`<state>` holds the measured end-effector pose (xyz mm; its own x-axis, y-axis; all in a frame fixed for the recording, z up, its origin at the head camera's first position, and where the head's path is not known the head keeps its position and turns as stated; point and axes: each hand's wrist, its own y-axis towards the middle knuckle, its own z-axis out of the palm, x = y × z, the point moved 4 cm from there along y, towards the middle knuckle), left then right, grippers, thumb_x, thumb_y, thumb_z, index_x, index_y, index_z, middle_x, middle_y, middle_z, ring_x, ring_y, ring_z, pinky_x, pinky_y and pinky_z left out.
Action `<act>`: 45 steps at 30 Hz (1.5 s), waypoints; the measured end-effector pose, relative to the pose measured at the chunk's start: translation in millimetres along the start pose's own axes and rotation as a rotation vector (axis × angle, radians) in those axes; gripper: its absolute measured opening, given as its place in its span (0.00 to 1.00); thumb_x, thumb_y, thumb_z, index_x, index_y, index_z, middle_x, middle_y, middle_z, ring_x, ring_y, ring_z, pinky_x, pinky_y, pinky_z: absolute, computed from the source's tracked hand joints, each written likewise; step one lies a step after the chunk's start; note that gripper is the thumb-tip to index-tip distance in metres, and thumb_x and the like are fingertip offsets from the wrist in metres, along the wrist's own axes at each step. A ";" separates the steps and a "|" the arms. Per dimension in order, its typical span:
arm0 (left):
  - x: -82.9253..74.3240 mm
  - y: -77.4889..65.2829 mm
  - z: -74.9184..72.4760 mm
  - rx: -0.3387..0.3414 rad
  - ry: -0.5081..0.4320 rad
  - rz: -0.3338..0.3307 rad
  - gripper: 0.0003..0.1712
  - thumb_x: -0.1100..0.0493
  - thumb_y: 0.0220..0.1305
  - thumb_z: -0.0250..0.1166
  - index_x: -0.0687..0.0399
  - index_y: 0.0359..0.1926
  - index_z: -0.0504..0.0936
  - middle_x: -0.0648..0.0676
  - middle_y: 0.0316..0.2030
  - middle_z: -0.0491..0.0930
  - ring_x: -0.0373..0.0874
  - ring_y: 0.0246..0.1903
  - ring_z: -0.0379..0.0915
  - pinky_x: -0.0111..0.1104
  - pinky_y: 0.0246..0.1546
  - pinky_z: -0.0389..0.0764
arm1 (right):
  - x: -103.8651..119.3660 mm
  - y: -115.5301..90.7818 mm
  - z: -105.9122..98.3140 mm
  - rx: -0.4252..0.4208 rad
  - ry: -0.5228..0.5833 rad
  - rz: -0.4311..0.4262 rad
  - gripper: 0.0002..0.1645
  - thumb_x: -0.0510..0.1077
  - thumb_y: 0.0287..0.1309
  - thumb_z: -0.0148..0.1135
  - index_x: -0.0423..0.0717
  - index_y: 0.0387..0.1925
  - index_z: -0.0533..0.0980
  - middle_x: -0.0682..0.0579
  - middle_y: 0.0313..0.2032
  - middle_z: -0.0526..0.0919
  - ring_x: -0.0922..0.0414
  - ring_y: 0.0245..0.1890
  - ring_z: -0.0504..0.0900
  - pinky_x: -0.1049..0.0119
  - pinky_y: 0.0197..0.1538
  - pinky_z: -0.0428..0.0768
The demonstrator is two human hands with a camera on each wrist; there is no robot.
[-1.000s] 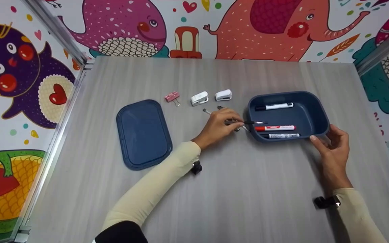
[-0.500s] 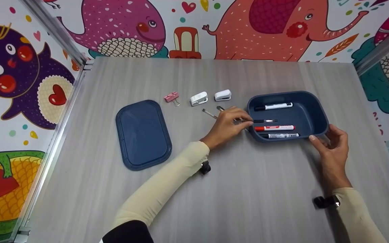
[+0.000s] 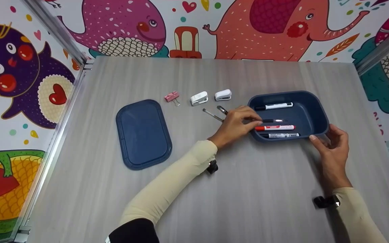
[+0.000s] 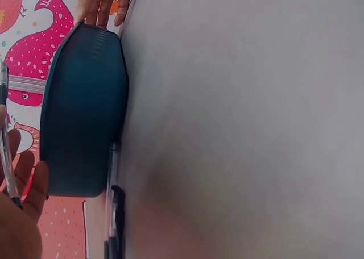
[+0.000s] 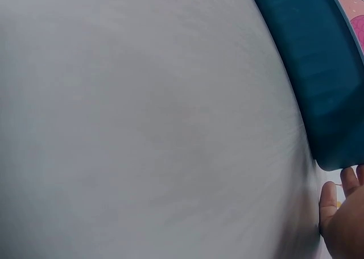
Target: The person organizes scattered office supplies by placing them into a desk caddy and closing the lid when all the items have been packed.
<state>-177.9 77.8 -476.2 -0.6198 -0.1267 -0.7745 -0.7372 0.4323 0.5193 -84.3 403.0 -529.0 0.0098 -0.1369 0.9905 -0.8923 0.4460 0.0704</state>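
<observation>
In the head view my left hand [image 3: 236,123] pinches a slim pen [image 3: 274,120] over the left rim of a dark blue plastic box [image 3: 320,116]. Its dark front part and light tip point into the box. The left wrist view shows this pen's clear barrel [image 4: 7,151] across the fingers. At the box's near right corner, my right hand [image 3: 334,155] grips the wall, thumb in front and fingers round the end. Inside lie a black-capped white marker [image 3: 279,106], a red marker [image 3: 275,128] and another white marker [image 3: 283,135].
A thin pen [image 3: 213,115] and a darker pen [image 3: 222,109] lie partly under my left hand. Behind them stand two small white staplers [image 3: 199,98] and a pink binder clip [image 3: 172,97]. The blue lid [image 3: 144,135] lies flat at left. Printed panels border the table.
My left hand has moved right, carrying the pen from outside the box's left rim further in over it. My right hand and the box have stayed put.
</observation>
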 end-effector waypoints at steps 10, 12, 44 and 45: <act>-6.5 7.7 7.8 0.025 0.044 -0.014 0.07 0.62 0.69 0.79 0.61 0.44 0.94 0.55 0.42 0.91 0.46 0.50 0.84 0.27 0.63 0.76 | -1.7 -1.6 -0.4 0.018 -0.022 0.033 0.44 0.34 0.66 0.77 0.50 0.78 0.67 0.49 0.74 0.73 0.52 0.74 0.70 0.72 0.66 0.73; -8.2 9.5 9.7 0.039 0.044 -0.027 0.07 0.61 0.70 0.78 0.60 0.45 0.94 0.54 0.43 0.91 0.45 0.51 0.83 0.27 0.65 0.75 | -1.1 -1.8 -0.7 0.017 -0.035 0.031 0.44 0.34 0.67 0.77 0.50 0.78 0.67 0.49 0.74 0.74 0.52 0.73 0.70 0.72 0.66 0.73; -11.2 27.2 43.8 0.100 0.106 -0.003 0.06 0.59 0.73 0.77 0.56 0.44 0.95 0.50 0.43 0.92 0.43 0.49 0.81 0.23 0.57 0.73 | 1.4 -1.6 0.1 0.004 -0.003 0.025 0.43 0.32 0.66 0.77 0.49 0.76 0.69 0.49 0.72 0.75 0.52 0.73 0.71 0.72 0.66 0.74; -11.6 27.6 45.1 0.103 0.112 -0.005 0.06 0.59 0.73 0.77 0.56 0.44 0.95 0.50 0.43 0.92 0.42 0.49 0.81 0.23 0.57 0.72 | 2.0 -1.7 0.2 0.006 -0.009 0.020 0.42 0.33 0.66 0.77 0.50 0.76 0.69 0.49 0.72 0.75 0.52 0.73 0.71 0.72 0.66 0.74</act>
<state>-179.0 131.5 -469.1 -0.6464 -0.2253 -0.7290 -0.7125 0.5199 0.4712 -82.9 401.8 -527.2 -0.0121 -0.1363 0.9906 -0.8948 0.4437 0.0501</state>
